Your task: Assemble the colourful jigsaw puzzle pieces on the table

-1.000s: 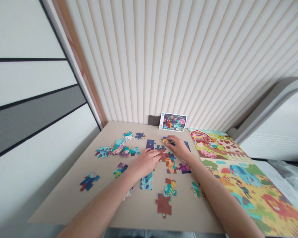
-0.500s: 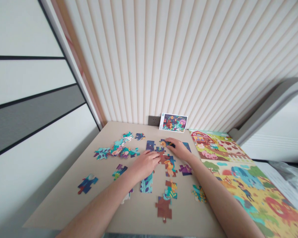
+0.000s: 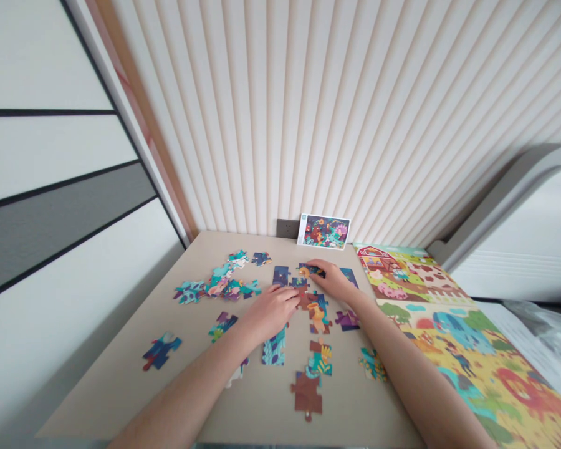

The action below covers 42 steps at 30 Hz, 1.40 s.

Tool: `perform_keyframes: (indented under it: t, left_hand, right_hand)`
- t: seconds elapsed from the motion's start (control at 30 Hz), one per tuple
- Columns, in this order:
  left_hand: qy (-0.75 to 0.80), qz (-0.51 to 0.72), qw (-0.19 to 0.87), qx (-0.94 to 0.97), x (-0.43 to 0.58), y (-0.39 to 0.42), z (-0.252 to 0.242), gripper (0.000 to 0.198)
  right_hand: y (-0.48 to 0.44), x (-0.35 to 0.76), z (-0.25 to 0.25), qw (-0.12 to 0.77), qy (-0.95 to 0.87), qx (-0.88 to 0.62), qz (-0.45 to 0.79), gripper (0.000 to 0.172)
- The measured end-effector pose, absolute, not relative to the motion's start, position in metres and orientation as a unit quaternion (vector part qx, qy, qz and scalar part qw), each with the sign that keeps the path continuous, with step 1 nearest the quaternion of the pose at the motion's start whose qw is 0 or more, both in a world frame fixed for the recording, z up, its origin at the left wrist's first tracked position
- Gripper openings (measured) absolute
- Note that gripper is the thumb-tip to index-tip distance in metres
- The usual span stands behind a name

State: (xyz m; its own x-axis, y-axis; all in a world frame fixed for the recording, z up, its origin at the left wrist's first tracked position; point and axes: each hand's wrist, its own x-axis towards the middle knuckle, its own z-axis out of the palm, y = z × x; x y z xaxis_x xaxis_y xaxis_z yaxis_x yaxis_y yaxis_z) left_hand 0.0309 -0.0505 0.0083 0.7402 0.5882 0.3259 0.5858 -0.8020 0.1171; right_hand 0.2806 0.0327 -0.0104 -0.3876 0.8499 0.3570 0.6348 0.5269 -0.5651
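Note:
My left hand [image 3: 273,307] lies low over the puzzle, fingers stretched out, with its tips resting on the brown puzzle piece [image 3: 305,299]. Beyond it, my right hand [image 3: 331,279] bends thumb and fingers around a dark puzzle piece [image 3: 316,270] with an orange figure at its left; the hand covers part of it. A dark blue piece [image 3: 281,275] lies to the left of these, and another blue piece [image 3: 350,276] shows behind my right wrist. Toward me run an orange animal piece [image 3: 318,317], a yellow-and-teal piece [image 3: 320,358] and a brown piece [image 3: 307,394].
Loose pieces are heaped [image 3: 222,284] at the table's left. Single ones lie around: a blue-red one [image 3: 161,350], a purple one [image 3: 347,320], a teal-yellow one [image 3: 373,364]. A picture card [image 3: 325,231] leans on the wall. Farm [image 3: 409,274] and safari pictures [image 3: 477,362] lie right.
The view has shifted slightly, so the table sits a little farther left. Both hands keep nearly the same places over the puzzle pieces.

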Motion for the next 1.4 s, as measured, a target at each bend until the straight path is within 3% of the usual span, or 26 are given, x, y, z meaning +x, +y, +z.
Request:
perform_keyframes:
  t: [0.57,1.03,1.27,1.4]
  left_hand:
    - [0.318,0.176,0.004,0.932,0.030,-0.049,0.003,0.026]
    - [0.311,0.171,0.002,0.935,0.030,-0.049,0.004,0.024]
    - [0.309,0.174,0.013,0.935,0.029,-0.048,0.001,0.026]
    - [0.308,0.179,0.018,0.934,0.030,-0.051,0.005,0.027]
  right_hand:
    - [0.032,0.291,-0.001,0.338,-0.783,-0.487,0.188,0.045]
    - [0.040,0.316,0.016,0.460,-0.687,-0.549,0.124,0.036]
    - [0.046,0.339,0.029,0.525,-0.614,-0.585,0.076,0.040]
    - [0.042,0.356,0.036,0.512,-0.608,-0.603,0.072,0.044]
